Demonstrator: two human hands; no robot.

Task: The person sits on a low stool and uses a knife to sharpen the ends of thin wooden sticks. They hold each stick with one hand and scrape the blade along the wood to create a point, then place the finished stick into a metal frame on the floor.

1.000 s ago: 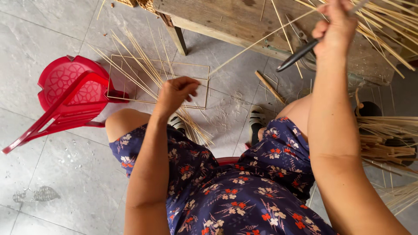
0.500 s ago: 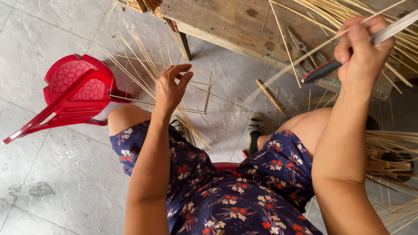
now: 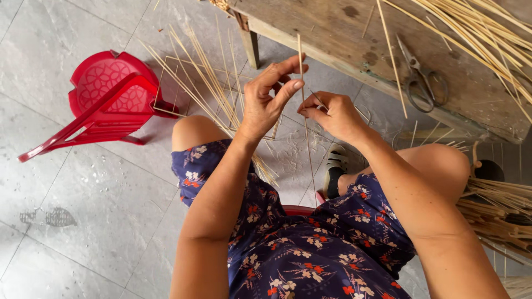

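Far left: a red plastic chair [image 3: 108, 102] is seen tipped on its side on the grey tiled floor [image 3: 83, 210]. Just right of it, a fan of thin bamboo sticks [image 3: 213, 88] is spread on the floor, partly hidden behind the left knee.

Centre: the left hand [image 3: 267, 99] is raised over the knees, thumb and forefinger pinched on a single thin bamboo stick [image 3: 302, 66]; the other fingers are loosely curled. The stick is held near upright, with its top end above the fingers and its lower part running down between the legs. The right hand [image 3: 332, 113] is placed just beside the left, fingers closed on the same stick slightly lower; a thin dark blade tip is seen poking from the grip, the rest being hidden in the fist. Both hands are nearly touching. A blue floral dress [image 3: 310, 249] is worn over the lap.

Right: a worn wooden bench [image 3: 354, 39] is seen above the hands, with a pair of scissors [image 3: 418, 80] lying on it, handles closed, and a bundle of long sticks [image 3: 476, 27] across its top right. More stick bundles [image 3: 499, 210] are stacked at the far right edge, beside the right knee.
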